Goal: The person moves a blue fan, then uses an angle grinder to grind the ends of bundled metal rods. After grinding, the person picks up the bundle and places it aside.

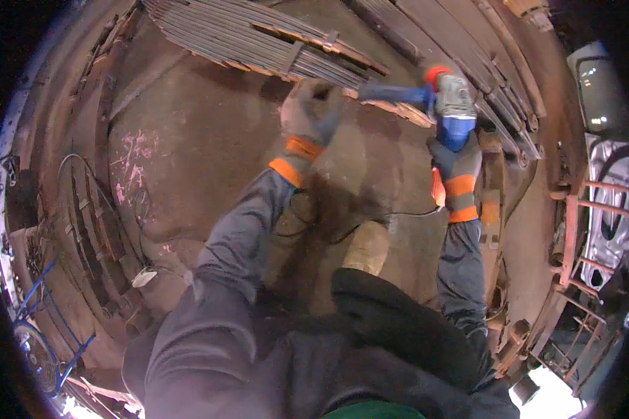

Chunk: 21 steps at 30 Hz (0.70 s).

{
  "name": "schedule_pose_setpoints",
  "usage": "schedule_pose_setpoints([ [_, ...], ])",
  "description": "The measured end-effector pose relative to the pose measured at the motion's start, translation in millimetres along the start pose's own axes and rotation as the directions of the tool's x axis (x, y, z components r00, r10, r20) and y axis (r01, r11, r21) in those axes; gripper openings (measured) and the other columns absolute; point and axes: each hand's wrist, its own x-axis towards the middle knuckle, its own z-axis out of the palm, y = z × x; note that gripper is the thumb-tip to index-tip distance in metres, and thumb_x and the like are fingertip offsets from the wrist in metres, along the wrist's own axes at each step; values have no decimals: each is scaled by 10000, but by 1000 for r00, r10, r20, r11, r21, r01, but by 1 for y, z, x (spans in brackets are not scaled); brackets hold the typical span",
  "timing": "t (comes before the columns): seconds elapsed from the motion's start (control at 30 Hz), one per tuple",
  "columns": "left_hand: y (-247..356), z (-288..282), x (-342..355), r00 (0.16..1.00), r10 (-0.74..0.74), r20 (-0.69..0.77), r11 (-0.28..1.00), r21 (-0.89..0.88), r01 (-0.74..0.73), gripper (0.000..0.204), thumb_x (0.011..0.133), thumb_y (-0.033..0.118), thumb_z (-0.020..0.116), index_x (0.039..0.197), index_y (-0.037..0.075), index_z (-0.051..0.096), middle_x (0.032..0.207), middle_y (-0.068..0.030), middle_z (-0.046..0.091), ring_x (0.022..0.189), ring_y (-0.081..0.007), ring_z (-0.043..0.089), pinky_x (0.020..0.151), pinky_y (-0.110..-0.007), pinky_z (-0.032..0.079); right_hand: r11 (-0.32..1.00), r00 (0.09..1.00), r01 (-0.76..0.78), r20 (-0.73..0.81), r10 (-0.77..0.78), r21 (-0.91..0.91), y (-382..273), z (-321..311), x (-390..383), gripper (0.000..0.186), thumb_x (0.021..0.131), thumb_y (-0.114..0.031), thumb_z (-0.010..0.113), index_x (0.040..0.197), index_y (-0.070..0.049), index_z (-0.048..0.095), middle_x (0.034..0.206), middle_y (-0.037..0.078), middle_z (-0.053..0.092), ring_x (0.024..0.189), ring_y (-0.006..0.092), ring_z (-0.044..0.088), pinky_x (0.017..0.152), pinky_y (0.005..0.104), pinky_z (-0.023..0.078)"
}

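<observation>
My right hand (458, 162), in a grey glove with orange bands, is closed round the blue body of an angle grinder (456, 105). The grinder's head is silver, with a blurred orange-red edge beside it and a blue side handle (398, 93) sticking out to the left. My left hand (309, 115), gloved alike, is at the near edge of a leaf spring pack (258, 45); its fingers are curled but apart, and nothing shows between them. Motion blurs the left fingertips, so I cannot tell whether they touch the metal. The side handle's end lies just right of that hand.
A dark cord (405, 213) trails across the brown floor (203, 133) from near my right wrist. My boot (367, 248) stands close below. More long spring leaves (493, 77) lie at the right, near a red metal frame (569, 237). A blue-framed wheel (38, 356) is at lower left.
</observation>
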Motion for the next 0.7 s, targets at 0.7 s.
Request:
schedule_pose_setpoints([
  [0.7, 21, -17, -55, 812, 486, 322, 755, 314, -576, 530, 797, 470, 686, 1242, 195, 601, 1252, -117, 594, 1139, -336, 571, 921, -524, 457, 998, 997, 61, 54, -61, -5, 34, 44, -17, 530, 646, -277, 836, 1041, 7, 626, 758, 122, 693, 575, 198, 654, 551, 366, 526],
])
